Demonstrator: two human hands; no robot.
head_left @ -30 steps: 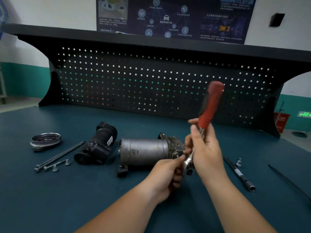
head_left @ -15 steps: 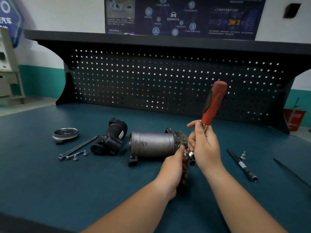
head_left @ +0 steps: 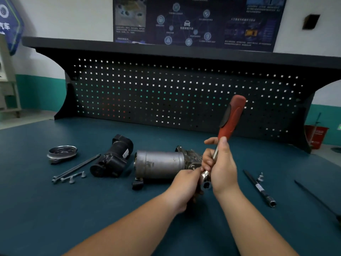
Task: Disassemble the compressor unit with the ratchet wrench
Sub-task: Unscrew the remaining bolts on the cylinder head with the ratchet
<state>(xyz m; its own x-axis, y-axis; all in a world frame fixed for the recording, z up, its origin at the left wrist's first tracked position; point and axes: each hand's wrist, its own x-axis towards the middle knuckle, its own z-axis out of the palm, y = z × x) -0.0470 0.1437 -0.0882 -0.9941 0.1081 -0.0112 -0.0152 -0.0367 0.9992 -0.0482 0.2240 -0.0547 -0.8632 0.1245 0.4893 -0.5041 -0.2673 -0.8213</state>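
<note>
- Now, in the head view, little has changed over the last second: the right hand (head_left: 222,168) remains wrapped round the steel shank of the ratchet wrench (head_left: 231,115), its red handle standing up and leaning slightly right as before; that grip is closed firmly on the tool.
- The left hand (head_left: 186,185) stays pinched shut at the wrench head, fingers steadying it against the right end of the compressor unit (head_left: 159,164); the fastener itself is hidden behind the hands.
- The compressor unit lies on its side on the bench (head_left: 92,209), just right of a black housing (head_left: 112,159); loose bolts (head_left: 72,177) and a round cover (head_left: 61,153) lie well to the left.
- Only the camera has shifted; I judge the wrench is being seated, no turn yet made.
</note>
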